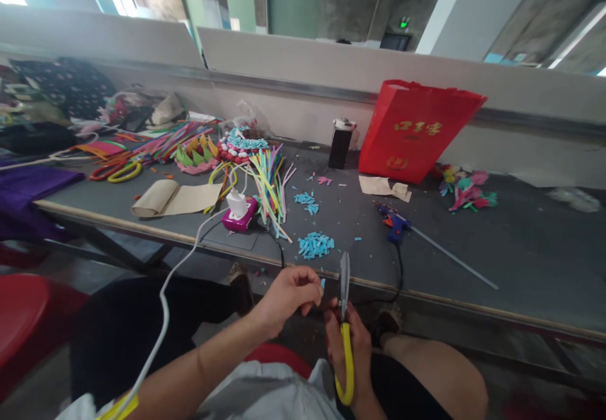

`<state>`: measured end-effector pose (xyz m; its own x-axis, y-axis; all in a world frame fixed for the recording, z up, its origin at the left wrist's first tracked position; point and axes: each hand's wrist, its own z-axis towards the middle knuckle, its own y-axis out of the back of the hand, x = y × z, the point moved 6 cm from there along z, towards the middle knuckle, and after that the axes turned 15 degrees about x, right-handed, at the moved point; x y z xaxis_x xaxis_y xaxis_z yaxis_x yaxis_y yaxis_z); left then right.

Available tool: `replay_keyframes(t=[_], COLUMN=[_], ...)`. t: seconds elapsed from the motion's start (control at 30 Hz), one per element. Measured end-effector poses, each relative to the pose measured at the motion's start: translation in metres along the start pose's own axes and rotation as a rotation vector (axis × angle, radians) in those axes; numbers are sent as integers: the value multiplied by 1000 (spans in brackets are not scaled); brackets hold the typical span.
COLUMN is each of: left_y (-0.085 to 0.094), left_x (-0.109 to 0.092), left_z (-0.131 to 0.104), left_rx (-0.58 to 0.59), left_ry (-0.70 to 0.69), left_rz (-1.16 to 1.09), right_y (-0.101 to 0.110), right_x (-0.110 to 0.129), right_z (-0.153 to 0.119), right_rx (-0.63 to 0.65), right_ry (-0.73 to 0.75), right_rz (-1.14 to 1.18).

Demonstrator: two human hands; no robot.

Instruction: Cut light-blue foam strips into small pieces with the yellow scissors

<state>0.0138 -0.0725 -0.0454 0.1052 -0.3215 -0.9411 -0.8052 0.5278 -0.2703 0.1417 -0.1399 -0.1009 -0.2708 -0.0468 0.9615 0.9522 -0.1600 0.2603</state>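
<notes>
My left hand point(299, 292) is in front of the table's near edge, its fingers closed in a pinch. At its fingertips shows a small blue strip piece point(322, 283). Yellow-handled scissors point(345, 281) point upward in my right hand point(353, 338), whose fingers wrap around the handle. The blades stand just right of the blue piece. On the table beyond my hands lies a heap of cut blue pieces point(316, 245), with a smaller blue group point(307, 202) behind it.
A purple power socket point(240, 216) with a white plug and cable stands left, beside pastel strips point(269, 180). To the right lie a blue glue gun point(396, 223) with a long glue stick, a red bag point(416, 132) and colourful flowers point(468, 189). A cloth roll point(175, 199) lies left.
</notes>
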Motion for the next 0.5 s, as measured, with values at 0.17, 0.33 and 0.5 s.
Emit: replay_keyframes(t=[0.17, 0.33, 0.5], left_y=[-1, -2, -3], left_x=[0, -1, -1], left_z=[1, 2, 0], left_rx=[17, -18, -25], left_ry=[-11, -2, 1], left_rz=[-53, 3, 12], right_y=[-8, -16, -16], right_x=[5, 1, 0], right_z=[5, 5, 2], right_rx=[185, 270, 286], right_ry=[78, 143, 143], right_rz=[-98, -184, -206])
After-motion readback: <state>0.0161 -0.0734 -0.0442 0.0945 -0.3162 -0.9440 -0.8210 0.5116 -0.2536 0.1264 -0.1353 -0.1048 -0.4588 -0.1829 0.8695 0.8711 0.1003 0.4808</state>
